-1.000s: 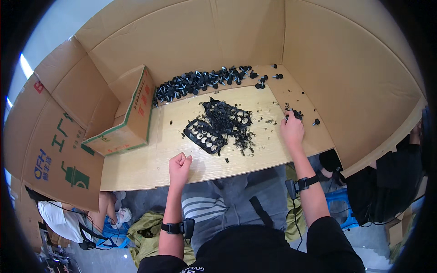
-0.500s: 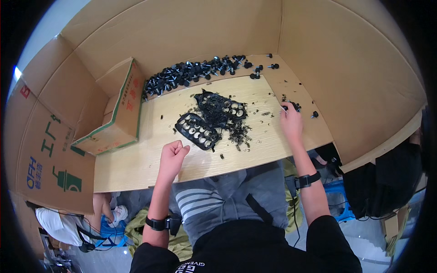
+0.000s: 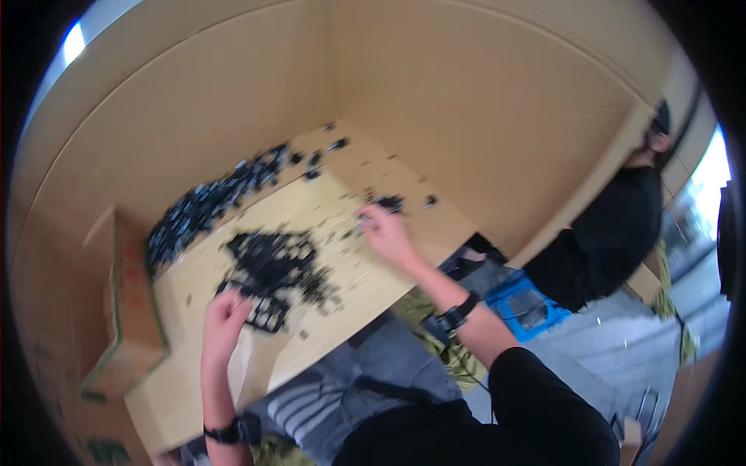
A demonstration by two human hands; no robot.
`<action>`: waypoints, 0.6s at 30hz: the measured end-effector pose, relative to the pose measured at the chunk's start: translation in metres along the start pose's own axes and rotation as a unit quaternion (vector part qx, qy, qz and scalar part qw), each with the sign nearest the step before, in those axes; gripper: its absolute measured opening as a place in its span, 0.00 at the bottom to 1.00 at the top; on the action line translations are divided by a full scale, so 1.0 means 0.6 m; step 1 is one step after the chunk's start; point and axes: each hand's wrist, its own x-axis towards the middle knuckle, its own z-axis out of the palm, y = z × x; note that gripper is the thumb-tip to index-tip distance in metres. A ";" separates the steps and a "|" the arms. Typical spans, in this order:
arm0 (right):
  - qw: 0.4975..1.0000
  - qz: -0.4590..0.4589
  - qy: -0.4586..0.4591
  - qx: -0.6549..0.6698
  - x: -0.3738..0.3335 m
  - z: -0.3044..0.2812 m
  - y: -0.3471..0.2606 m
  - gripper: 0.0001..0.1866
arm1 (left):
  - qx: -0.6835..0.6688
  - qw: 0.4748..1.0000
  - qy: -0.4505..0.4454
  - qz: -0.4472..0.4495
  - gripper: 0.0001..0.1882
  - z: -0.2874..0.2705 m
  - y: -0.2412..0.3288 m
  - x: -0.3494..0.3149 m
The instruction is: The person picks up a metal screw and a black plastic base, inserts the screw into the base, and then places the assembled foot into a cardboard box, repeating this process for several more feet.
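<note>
My left hand is closed in a fist, thumb on top, over the near left part of the board. Whatever it may hold is hidden. Beside it lies a black holder with pale round cells, partly covered by the hand. Behind that is a second black, crumpled-looking holder, with small dark springs and bits scattered to its right. My right hand is closed in a pinch at the board's right edge. Something small and greyish shows at its fingertips, too blurred to name. Just beyond it sits a small dark heap.
A long pile of black-headed bolts lines the back cardboard wall. Several loose ones lie at the far corner. An open cardboard box stands on the left. Past the right wall are a blue stool and a person in black.
The view has swung to the right, shifting the board left and tilting it. My left hand now overlaps the near black holder. My right hand stays pinched by the small heap.
</note>
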 end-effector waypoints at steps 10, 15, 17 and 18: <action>0.576 0.336 -0.281 0.690 0.040 0.058 -0.146 0.10 | -0.140 0.989 -0.047 -0.022 0.12 0.004 -0.025 0.041; 0.477 0.373 -0.412 0.681 0.055 0.172 -0.198 0.11 | -0.150 0.984 -0.043 0.091 0.39 -0.004 -0.063 0.065; 0.478 0.382 -0.437 0.659 0.058 0.207 -0.193 0.11 | -0.197 0.979 -0.002 0.046 0.40 0.006 -0.058 0.069; 0.489 0.389 -0.442 0.644 0.061 0.216 -0.192 0.11 | -0.195 0.980 0.020 0.029 0.38 0.012 -0.051 0.074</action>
